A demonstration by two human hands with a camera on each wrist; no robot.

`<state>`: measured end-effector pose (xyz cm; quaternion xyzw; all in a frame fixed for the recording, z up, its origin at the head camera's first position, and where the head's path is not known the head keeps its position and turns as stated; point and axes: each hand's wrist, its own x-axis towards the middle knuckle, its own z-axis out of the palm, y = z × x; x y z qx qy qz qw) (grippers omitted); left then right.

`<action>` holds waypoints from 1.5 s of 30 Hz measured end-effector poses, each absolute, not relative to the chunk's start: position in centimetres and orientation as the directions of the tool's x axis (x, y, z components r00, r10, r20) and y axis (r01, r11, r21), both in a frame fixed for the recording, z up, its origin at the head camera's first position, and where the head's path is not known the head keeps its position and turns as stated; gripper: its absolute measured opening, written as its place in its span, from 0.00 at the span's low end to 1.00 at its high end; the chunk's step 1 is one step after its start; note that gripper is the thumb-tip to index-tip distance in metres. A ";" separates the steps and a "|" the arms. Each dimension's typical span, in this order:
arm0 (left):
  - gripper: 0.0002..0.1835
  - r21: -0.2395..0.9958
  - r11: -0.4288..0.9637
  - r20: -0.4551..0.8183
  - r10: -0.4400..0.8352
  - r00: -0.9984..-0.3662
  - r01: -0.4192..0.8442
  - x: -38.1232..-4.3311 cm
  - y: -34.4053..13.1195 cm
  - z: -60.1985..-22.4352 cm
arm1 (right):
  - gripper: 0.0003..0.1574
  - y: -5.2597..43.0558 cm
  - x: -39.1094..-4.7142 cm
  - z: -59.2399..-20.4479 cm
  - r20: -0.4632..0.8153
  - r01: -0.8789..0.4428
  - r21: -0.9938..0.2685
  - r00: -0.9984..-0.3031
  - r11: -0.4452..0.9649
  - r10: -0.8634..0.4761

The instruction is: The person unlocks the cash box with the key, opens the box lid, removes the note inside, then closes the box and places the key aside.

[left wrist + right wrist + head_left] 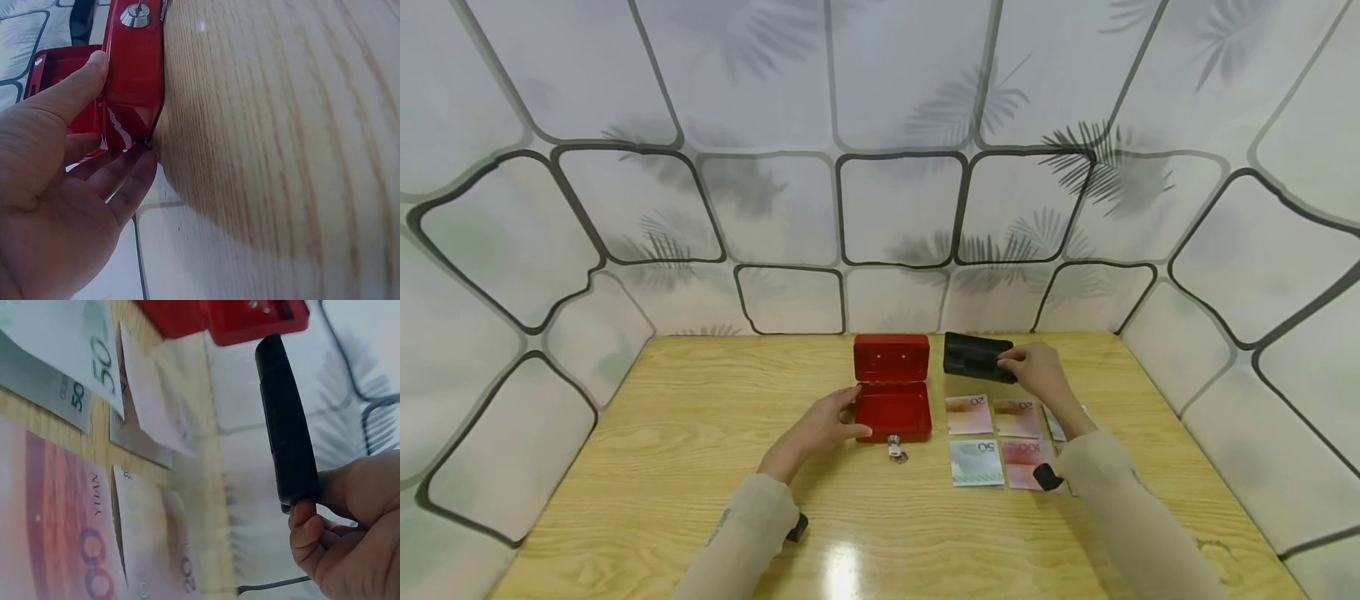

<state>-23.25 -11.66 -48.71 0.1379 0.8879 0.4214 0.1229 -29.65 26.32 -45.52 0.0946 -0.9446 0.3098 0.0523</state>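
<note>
A red cash box point(892, 412) stands on the table with its lid point(891, 358) raised and nothing visible inside. My left hand point(826, 423) holds its near left corner; in the left wrist view the thumb lies on the front rim and the fingers reach round the side. A key with a small ring point(895, 450) is in the front lock point(136, 15). Behind the banknotes, my right hand point(1037, 371) pinches the right end of a black coin tray point(973, 357). The right wrist view shows that tray point(289, 425) edge-on, raised above the table.
Folded banknotes lie in rows right of the box, among them 20s point(968, 414), a green 50 point(976, 462) and a red 100 point(1026, 460). My right forearm covers some of them. A patterned curtain point(895, 208) rises behind the wooden table point(700, 433).
</note>
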 end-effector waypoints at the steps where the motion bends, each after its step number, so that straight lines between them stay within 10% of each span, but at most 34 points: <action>1: 0.45 0.783 0.607 -0.105 0.348 -0.931 0.139 -23.2 -11.6 -48.7 | 0.13 26.3 -29.2 -45.3 0.160 -0.215 -0.583 -0.976 0.784 -0.149; 45: 0.45 0.809 0.568 -0.094 0.381 -0.920 0.152 -23.6 -12.2 -49.0 | 0.05 14.5 -23.7 -46.3 0.073 -0.162 -0.714 -0.985 0.681 -0.158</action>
